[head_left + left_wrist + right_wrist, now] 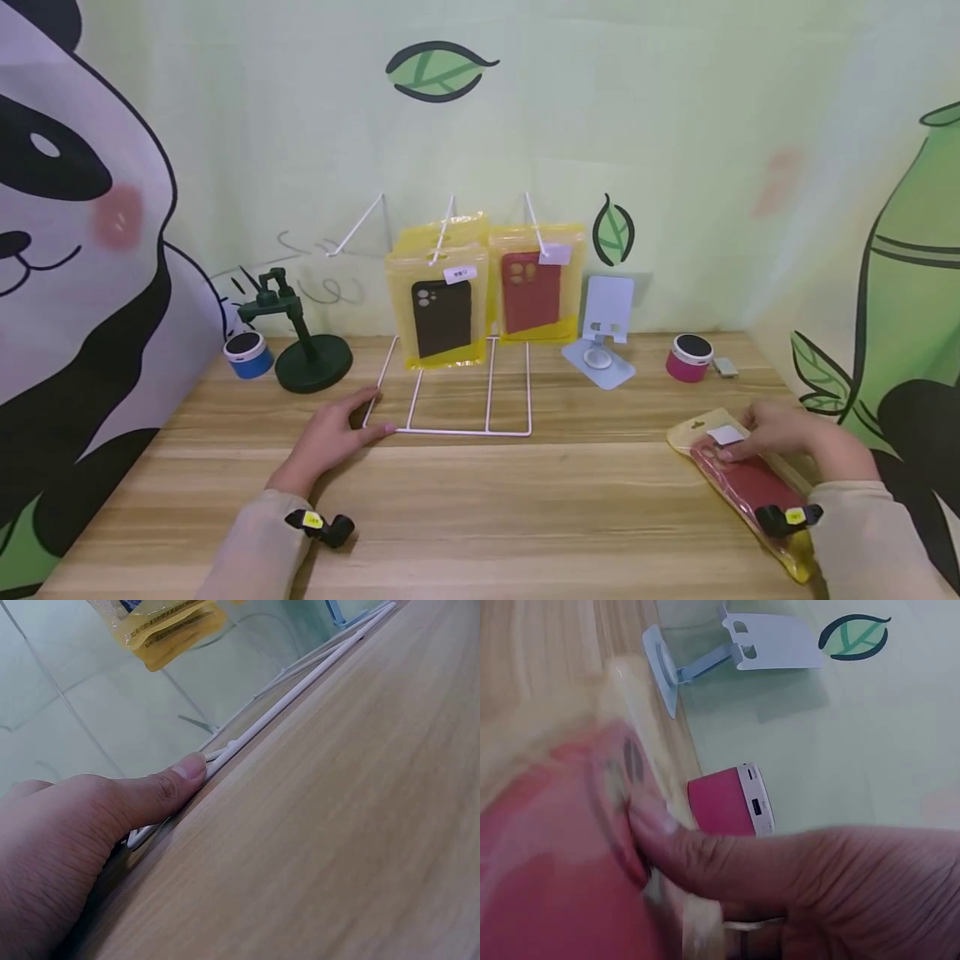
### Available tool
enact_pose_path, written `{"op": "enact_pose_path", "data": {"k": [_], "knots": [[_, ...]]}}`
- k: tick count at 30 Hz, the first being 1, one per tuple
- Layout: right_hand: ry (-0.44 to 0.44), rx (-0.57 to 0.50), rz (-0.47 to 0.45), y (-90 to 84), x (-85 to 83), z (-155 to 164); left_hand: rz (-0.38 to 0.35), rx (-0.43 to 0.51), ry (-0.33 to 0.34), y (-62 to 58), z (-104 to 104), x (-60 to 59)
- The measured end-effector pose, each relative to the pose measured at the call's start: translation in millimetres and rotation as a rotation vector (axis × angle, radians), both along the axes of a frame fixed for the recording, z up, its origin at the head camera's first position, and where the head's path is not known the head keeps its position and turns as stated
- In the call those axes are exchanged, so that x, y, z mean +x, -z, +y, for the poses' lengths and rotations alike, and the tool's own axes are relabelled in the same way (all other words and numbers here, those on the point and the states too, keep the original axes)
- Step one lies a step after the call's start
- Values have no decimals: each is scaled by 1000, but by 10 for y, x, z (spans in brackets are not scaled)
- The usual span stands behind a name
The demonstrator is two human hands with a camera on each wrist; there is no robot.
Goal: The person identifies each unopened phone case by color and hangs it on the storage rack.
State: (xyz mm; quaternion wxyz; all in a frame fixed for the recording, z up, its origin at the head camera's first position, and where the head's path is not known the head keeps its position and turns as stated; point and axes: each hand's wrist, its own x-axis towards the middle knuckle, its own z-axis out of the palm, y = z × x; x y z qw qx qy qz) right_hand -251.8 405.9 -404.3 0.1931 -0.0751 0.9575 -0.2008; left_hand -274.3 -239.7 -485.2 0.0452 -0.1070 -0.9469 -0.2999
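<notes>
Red phone case in a yellow plastic bag [750, 483] lies on the wooden table [525, 517] at right | right hand [780, 433] pinches its top end | left hand [333, 433], fingers straight, presses the white wire display rack [450, 392] base | advice: lift the bag level, keep the rack steady.

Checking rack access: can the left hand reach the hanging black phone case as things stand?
Probably yes: the left hand rests on the rack's base, and the black phone case hangs just behind with nothing between.
</notes>
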Motion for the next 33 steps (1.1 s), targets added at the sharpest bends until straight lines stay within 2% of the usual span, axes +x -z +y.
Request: {"op": "enact_pose_path", "data": {"k": [7,9,14,18,26,29,33], "knots": [[-155,-231,-43,56,28,-122,2,3,6,16,-2,10],[-183,-261,-28,55,31,-136,-3,9,7,14,3,19],[-116,-338,9,-56,44,-174,5,9,7,5,9,18],[-96,-459,101,-299,105,-303,7,4,3,4,7,7],[-177,-607,436,-906,421,-938,2,12,-5,20,20,1],[-151,-660,543,-1150,557,-1238,-2,15,-2,25,29,3],[-64,-739,626,-1433,644,-1654,3,16,0,9,19,5]]}}
